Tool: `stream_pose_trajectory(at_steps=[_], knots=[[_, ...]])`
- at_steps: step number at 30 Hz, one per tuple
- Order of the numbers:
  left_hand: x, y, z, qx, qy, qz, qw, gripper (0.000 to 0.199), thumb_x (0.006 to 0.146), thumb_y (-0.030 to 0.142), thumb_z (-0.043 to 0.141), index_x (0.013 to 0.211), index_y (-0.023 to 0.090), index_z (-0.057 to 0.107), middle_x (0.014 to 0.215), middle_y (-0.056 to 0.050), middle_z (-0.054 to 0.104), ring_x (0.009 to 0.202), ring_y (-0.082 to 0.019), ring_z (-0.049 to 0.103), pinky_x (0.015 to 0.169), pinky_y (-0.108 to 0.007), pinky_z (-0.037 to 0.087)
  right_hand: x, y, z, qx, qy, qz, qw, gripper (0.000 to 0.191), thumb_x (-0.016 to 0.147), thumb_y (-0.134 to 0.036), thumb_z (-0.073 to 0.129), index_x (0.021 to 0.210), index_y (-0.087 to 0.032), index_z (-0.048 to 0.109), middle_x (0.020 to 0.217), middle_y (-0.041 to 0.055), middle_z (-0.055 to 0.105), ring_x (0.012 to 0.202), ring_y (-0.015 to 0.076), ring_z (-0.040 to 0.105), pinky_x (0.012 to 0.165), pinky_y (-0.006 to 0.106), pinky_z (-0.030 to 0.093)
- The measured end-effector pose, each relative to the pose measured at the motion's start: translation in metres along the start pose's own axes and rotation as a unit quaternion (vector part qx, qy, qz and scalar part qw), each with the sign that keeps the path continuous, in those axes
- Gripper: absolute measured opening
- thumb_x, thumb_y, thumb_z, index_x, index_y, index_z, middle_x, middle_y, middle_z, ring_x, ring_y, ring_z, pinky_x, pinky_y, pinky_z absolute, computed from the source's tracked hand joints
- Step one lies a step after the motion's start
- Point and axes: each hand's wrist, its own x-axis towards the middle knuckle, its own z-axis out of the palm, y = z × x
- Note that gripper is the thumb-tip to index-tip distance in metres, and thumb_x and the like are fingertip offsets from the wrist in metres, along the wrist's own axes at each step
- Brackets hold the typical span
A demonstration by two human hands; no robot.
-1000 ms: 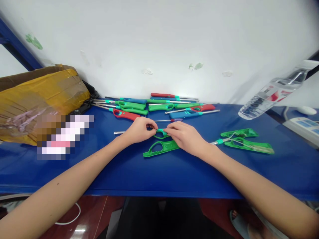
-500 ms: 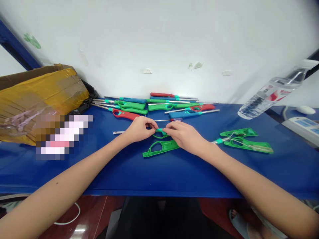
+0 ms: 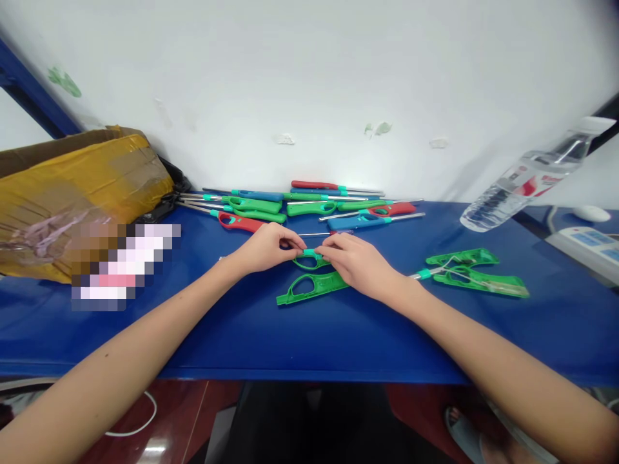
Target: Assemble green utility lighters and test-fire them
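Both hands meet over a green lighter shell half (image 3: 305,263) lying on the blue table (image 3: 309,341). My left hand (image 3: 271,248) pinches a small turquoise piece (image 3: 309,253) at its left end. On the right end of that piece are the closed fingertips of my right hand (image 3: 355,261). A second green shell half (image 3: 302,289), with a loop-shaped opening, lies just nearer, its right end under my right hand. To the right rests an opened green lighter (image 3: 478,274), its two halves apart, with wires and a metal tube.
Assembled red, blue and green lighters (image 3: 256,206) lie along the wall. A taped cardboard box (image 3: 87,187) is at the left. At the right are a tilted water bottle (image 3: 522,180) and a white device (image 3: 587,248). A person's foot in a sandal (image 3: 461,432) shows below the table.
My left hand and forearm have shifted slightly left, covering most of a metal tube that showed before. Both hands keep their grip on the turquoise piece.
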Motion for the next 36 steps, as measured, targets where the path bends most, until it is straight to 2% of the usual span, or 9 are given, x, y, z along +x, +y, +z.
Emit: stream_pose_trajectory(at_steps=[11,16,19,24,28,36], knots=[[0.000,0.004,0.004,0.025,0.010,-0.008,1.000,0.015,0.076,0.009,0.065,0.084,0.015,0.076,0.077,-0.002,0.077,0.070,-0.014,0.070,0.066,-0.020,0.053,-0.001,0.001,0.003,-0.001,0.008,-0.029,1.000,0.030,0.094,-0.006,0.043,0.108,-0.015,0.068,0.100,0.0120,0.067,0.090,0.0219,0.059,0.080,0.035,0.051],[-0.003,0.004,-0.003,0.040,-0.020,0.047,0.998,0.020,0.081,0.014,0.063,0.096,0.016,0.076,0.087,-0.003,0.078,0.079,-0.016,0.072,0.072,-0.022,0.054,0.000,0.000,0.002,-0.063,0.003,-0.042,0.997,0.031,0.091,-0.003,0.044,0.109,-0.016,0.067,0.098,0.0110,0.066,0.087,0.0215,0.058,0.081,0.035,0.049],[-0.004,0.005,-0.007,0.052,-0.032,0.063,0.996,0.017,0.084,0.020,0.065,0.096,0.017,0.077,0.089,-0.003,0.078,0.078,-0.016,0.071,0.072,-0.023,0.053,0.000,-0.002,0.001,-0.096,-0.002,-0.059,0.994,0.032,0.089,-0.001,0.045,0.110,-0.014,0.066,0.099,0.0117,0.066,0.085,0.0221,0.057,0.078,0.035,0.048],[-0.004,0.005,-0.002,0.059,-0.003,0.040,0.997,0.013,0.081,0.013,0.066,0.087,0.016,0.077,0.082,-0.002,0.077,0.073,-0.014,0.070,0.068,-0.022,0.051,-0.001,-0.003,0.001,-0.112,-0.009,-0.064,0.992,0.033,0.088,-0.001,0.047,0.113,-0.014,0.065,0.102,0.0112,0.065,0.084,0.0212,0.057,0.078,0.033,0.046],[-0.005,0.005,0.003,0.104,0.016,0.065,0.992,0.012,0.080,0.011,0.065,0.085,0.016,0.075,0.081,-0.001,0.076,0.073,-0.014,0.069,0.068,-0.022,0.050,-0.001,-0.003,0.003,-0.118,-0.009,-0.058,0.991,0.035,0.088,0.000,0.046,0.113,-0.015,0.065,0.101,0.0103,0.065,0.084,0.0205,0.056,0.077,0.033,0.045],[-0.004,0.005,0.005,0.148,0.013,0.072,0.986,0.010,0.081,0.012,0.065,0.084,0.016,0.073,0.079,-0.001,0.074,0.071,-0.014,0.067,0.065,-0.022,0.047,0.000,-0.006,0.002,-0.075,-0.011,-0.038,0.996,0.030,0.092,-0.005,0.048,0.113,-0.014,0.067,0.100,0.0109,0.066,0.084,0.0207,0.057,0.074,0.033,0.046]])
